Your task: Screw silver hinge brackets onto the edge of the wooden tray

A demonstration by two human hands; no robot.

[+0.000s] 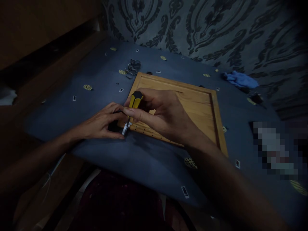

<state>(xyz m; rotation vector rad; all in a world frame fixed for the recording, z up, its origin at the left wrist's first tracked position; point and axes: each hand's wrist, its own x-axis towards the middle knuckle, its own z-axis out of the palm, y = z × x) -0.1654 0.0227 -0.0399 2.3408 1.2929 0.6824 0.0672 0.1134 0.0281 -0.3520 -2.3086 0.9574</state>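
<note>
My right hand (161, 109) grips a screwdriver (136, 100) by its yellow and black handle, which stands nearly upright. Its shaft runs down to the shiny screw housing of a metal hose clamp (125, 128). My left hand (103, 122) holds this clamp between thumb and fingers, and part of its band is hidden by the fingers. Both hands are over the near left corner of a wooden board (192, 102) with a raised rim. More hose clamps (133, 68) lie in a small pile beyond the board's far left corner.
A blue patterned cloth (101, 77) covers the table. At the back right lie a blue rag (242, 79) and a small dark object (257, 98). A blurred-out object (274, 147) rests at the right. Patterned wallpaper (204, 29) rises behind; wooden furniture (48, 29) stands at left.
</note>
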